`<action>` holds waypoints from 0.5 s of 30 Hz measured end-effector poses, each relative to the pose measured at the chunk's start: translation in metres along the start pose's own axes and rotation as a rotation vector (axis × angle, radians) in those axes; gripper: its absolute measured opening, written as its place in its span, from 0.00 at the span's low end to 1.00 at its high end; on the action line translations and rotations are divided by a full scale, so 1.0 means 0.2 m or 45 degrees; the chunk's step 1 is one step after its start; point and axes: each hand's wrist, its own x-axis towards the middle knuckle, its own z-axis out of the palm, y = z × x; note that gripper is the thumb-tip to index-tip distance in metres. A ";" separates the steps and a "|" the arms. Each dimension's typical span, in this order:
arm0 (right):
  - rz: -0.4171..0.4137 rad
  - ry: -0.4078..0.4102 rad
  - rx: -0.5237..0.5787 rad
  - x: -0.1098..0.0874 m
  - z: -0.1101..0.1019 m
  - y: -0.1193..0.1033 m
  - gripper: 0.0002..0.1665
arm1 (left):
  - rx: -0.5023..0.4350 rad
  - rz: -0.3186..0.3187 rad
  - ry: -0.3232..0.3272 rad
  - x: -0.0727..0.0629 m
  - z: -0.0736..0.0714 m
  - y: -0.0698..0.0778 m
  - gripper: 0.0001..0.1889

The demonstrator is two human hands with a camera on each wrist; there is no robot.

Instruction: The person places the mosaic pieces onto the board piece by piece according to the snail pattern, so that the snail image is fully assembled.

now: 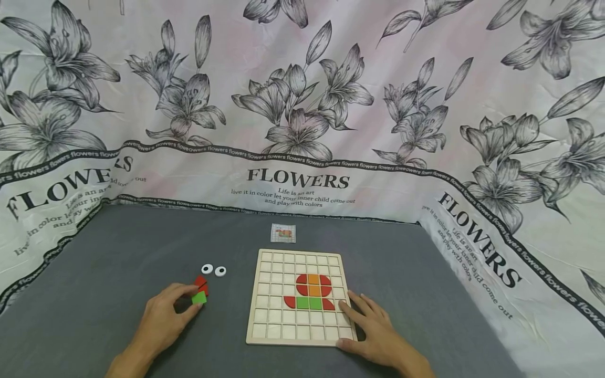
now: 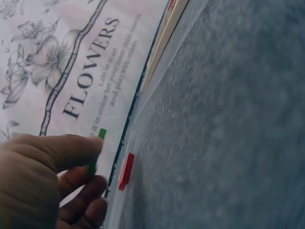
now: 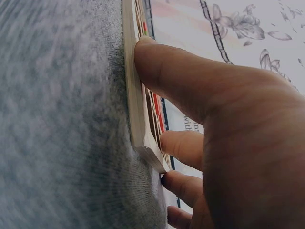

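Note:
Between its thumb and fingers, my left hand (image 1: 163, 317) pinches a small green square tile (image 1: 199, 298), which shows edge-on in the left wrist view. Red tiles (image 1: 201, 282) lie on the cloth just beyond those fingertips. A wooden grid board (image 1: 274, 336) lies to the right, with red, orange and green pieces set in its middle cells. My right hand (image 1: 378, 336) rests at the board's near right corner, fingers spread. Its thumb lies on the near edge in the right wrist view, and its fingertips touch the right side.
Two round white eye pieces (image 1: 214, 270) lie beyond the red tiles. A small picture card (image 1: 283, 233) with a coloured pattern lies behind the board. Grey cloth (image 1: 156, 236) covers the table, and a flower-printed curtain (image 1: 302, 189) stands around its back and sides.

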 end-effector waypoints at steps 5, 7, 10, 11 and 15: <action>-0.017 0.001 0.000 -0.01 0.00 0.00 0.48 | -0.079 0.097 0.063 0.03 0.02 0.03 0.22; -0.024 0.007 -0.001 -0.01 0.00 0.00 0.48 | -0.112 0.118 0.064 0.04 0.03 0.05 0.22; -0.026 0.018 -0.006 -0.01 0.00 0.00 0.47 | -0.138 0.130 0.052 0.07 0.05 0.08 0.22; -0.026 0.021 -0.005 -0.01 0.00 0.00 0.47 | -0.141 0.132 0.048 0.08 0.05 0.10 0.22; -0.026 0.015 0.004 -0.01 0.00 0.00 0.47 | -0.177 0.144 0.041 0.11 0.07 0.14 0.21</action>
